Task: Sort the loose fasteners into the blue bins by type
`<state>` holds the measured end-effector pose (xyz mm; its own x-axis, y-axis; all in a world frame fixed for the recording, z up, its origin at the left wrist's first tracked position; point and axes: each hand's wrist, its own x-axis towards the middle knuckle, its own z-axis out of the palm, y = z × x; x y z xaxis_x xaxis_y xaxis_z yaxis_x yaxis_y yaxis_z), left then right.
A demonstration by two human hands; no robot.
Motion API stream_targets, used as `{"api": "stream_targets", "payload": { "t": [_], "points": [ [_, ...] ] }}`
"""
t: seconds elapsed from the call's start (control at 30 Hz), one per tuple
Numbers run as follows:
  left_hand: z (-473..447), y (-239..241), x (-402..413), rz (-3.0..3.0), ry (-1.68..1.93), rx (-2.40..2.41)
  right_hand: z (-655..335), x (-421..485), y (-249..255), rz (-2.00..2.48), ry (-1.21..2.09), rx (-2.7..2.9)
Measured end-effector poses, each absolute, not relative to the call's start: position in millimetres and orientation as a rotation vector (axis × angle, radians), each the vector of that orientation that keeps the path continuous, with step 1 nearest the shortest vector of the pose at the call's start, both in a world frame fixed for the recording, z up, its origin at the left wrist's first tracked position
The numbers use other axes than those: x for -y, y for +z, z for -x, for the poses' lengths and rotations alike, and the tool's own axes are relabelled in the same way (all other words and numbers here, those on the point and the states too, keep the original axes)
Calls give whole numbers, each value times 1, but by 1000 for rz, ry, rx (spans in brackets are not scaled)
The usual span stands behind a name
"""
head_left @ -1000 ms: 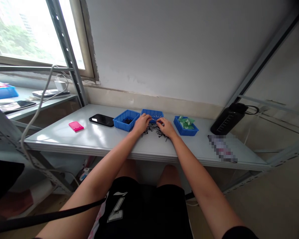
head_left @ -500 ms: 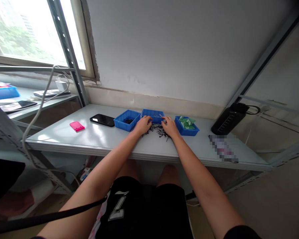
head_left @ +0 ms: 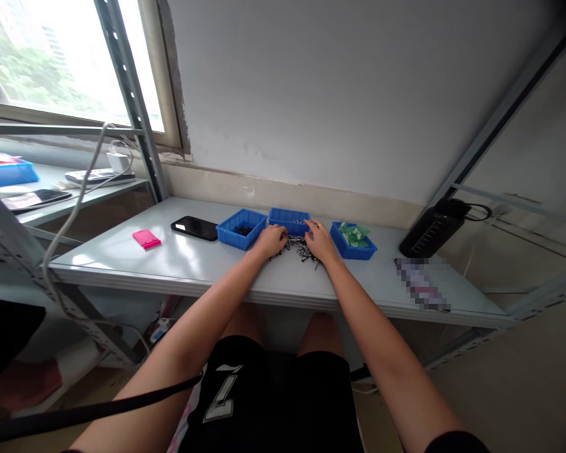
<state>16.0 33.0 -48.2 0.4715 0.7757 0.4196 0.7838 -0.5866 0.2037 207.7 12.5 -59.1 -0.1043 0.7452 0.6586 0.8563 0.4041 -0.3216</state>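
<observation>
My left hand [head_left: 272,240] rests on the grey table [head_left: 179,261], fingers curled at the left edge of a heap of small dark metal parts [head_left: 296,246]. My right hand [head_left: 319,241], a ring on one finger, lies over the heap's right side with fingers bent down onto the parts. Whether either hand grips a part is too small to see. Just behind the heap stands a blue tray [head_left: 290,220]. A second blue tray [head_left: 241,228] with dark bits sits to its left, and a third one [head_left: 353,240] with green packets to its right.
A black phone [head_left: 195,228] and a pink block [head_left: 146,239] lie on the table's left part. A black bottle [head_left: 432,228] lies at the right, near a blurred label [head_left: 422,284]. Metal rack posts stand at both sides; a side shelf [head_left: 51,198] holds a power strip.
Both hands drew back slightly from the middle tray and settled lower on the heap of parts; the right hand shifted a little to the right.
</observation>
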Motion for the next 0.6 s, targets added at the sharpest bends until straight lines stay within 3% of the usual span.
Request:
{"api": "stream_targets", "payload": {
  "t": [0.6],
  "points": [
    [-17, -49, -29, 2694, -517, 1357, -207, -14, -59, 1527, -304, 1779]
  ]
}}
